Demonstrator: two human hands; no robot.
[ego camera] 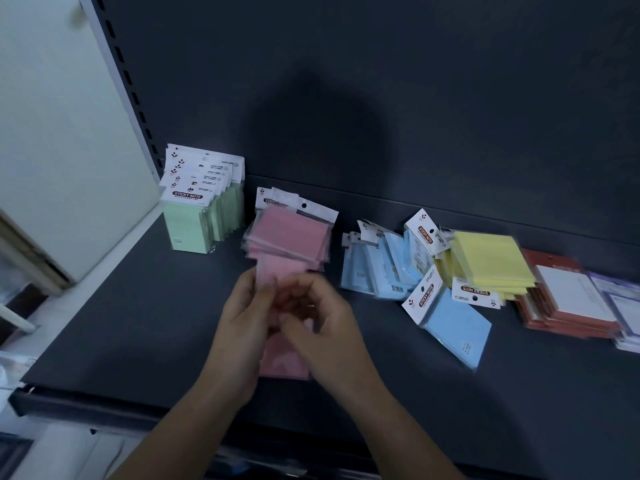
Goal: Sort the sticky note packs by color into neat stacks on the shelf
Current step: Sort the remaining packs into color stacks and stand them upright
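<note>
Both hands hold a pink sticky note pack (284, 367) over the front middle of the dark shelf (138, 306). My left hand (242, 313) grips its left side and my right hand (318, 317) curls over its top right; motion blur hides the finger detail. Just behind lies a loose pink stack (291, 237). A green stack (201, 216) stands at the back left. Blue packs (377, 265) lie scattered to the right, with one blue pack (453, 320) apart in front. A yellow stack (488, 265) sits further right.
Red-edged pads (568, 299) and purple-edged packs (623, 313) lie at the far right. A white panel (52, 133) and the slotted shelf upright (128, 81) bound the left side. The shelf's front edge (104, 407) runs below my forearms.
</note>
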